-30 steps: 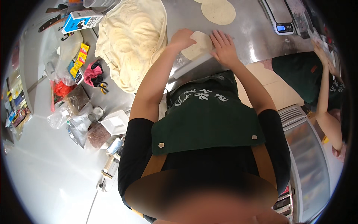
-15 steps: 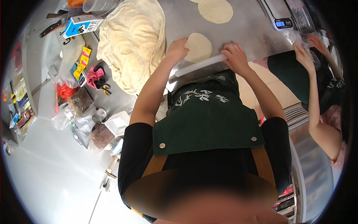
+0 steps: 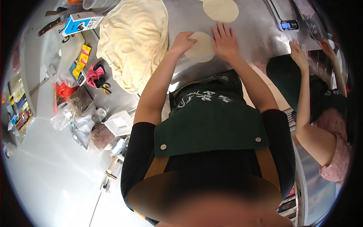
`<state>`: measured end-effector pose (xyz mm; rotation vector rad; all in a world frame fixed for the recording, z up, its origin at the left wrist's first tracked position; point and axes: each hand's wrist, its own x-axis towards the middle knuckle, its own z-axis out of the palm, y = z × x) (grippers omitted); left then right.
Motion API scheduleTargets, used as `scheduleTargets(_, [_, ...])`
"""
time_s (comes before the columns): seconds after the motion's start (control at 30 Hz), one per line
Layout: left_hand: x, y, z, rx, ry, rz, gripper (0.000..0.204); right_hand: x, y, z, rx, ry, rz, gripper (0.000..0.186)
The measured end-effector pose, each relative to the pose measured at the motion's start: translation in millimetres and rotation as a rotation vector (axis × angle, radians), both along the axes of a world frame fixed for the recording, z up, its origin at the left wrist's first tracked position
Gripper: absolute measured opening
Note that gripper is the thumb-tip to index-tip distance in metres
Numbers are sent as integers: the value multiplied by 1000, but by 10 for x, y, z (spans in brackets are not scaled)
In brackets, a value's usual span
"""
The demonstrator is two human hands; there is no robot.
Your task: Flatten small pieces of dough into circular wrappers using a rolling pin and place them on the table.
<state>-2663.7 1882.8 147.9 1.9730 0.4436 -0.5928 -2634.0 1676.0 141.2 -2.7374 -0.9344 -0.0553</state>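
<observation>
A thin round dough wrapper (image 3: 201, 48) lies on the steel worktop (image 3: 257, 34) in front of me. My left hand (image 3: 183, 43) pinches its left edge, fingers closed on the dough. Flat and with fingers stretched out, my right hand (image 3: 225, 43) rests at its right edge, partly over the rim. Farther off lies a second dough round (image 3: 221, 10), its edge beyond my right fingertips. A large mass of pale dough (image 3: 132, 41) spreads to the left of my left hand. No rolling pin shows in the present view.
A digital scale (image 3: 290, 25) stands at the far right, where a co-worker's hands (image 3: 298, 56) handle clear plastic. On the left are a blue and white carton (image 3: 82, 23), a knife (image 3: 51, 26), scissors (image 3: 105, 88), plastic bags (image 3: 81, 125) and a white tray (image 3: 119, 123).
My right hand has left the white rolling pin and moved left and forward to the dough round. The pin has gone from sight. My left hand stays at the dough's left edge.
</observation>
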Motion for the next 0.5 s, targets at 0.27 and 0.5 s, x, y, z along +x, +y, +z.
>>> scheduleTargets(0.27, [181, -19, 130, 247, -70, -370, 35, -201, -138, 70, 171, 23, 45, 57])
scheduleTargets(0.5, [-21, -385, 722, 508, -107, -540, 27, -479, -722, 226, 60, 175, 240, 41])
